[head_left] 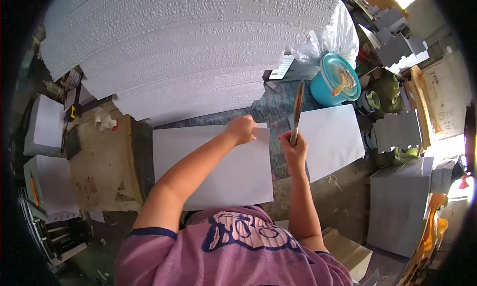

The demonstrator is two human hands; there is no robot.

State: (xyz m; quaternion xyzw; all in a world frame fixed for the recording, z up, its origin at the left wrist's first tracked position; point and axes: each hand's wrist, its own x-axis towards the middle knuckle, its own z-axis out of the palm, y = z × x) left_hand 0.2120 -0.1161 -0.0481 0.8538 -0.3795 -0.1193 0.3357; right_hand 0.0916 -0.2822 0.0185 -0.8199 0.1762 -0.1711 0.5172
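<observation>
Before me lies a white paper sheet (218, 171), possibly the top of a stack. My left hand (242, 130) rests near its far right part, fingers curled and closed; what they hold, if anything, is hidden. My right hand (295, 149) grips a long narrow tool (297, 107) upright by its lower end. The tool is brown and grey, seen edge-on, so its kind is unclear. That hand is over the gap between the first sheet and a second white sheet (330, 137) on the right.
A tall stack of embossed white pages (198, 52) fills the far side. At the far right stand a turquoise bucket (322, 87) and a clear plastic bag (343, 32). A worn wooden table (99, 166) is on the left. Paper stacks (400, 206) stand at the right.
</observation>
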